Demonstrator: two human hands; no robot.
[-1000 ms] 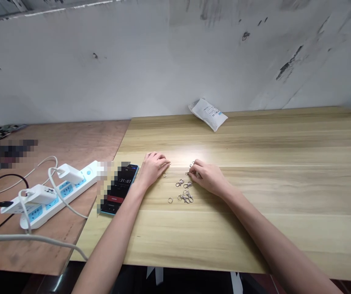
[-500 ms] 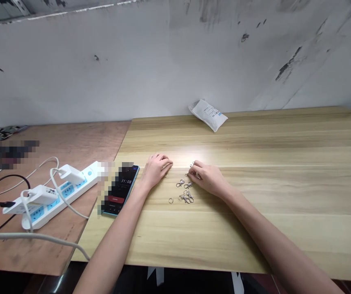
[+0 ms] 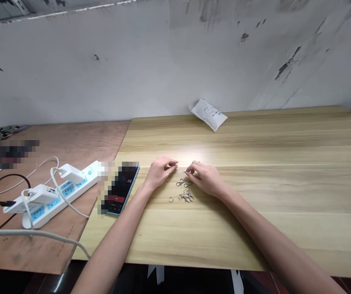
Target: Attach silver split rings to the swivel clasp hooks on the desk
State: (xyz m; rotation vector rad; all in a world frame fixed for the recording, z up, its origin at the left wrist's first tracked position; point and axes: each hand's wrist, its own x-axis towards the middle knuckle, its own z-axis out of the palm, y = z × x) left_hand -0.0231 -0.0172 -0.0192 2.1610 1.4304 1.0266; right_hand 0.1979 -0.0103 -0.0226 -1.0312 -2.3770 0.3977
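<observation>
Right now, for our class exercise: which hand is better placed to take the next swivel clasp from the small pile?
Probably the right hand: its fingertips are just above the swivel clasps, while the left hand rests further off, to the side of them.

On the dark screen of a phone (image 3: 121, 191), white digits read 08; the area beside them is blurred out. Farther off, a white packet (image 3: 207, 115) carries a printed label (image 3: 211, 109) with a small blue mark, its lettering too small to read.
</observation>
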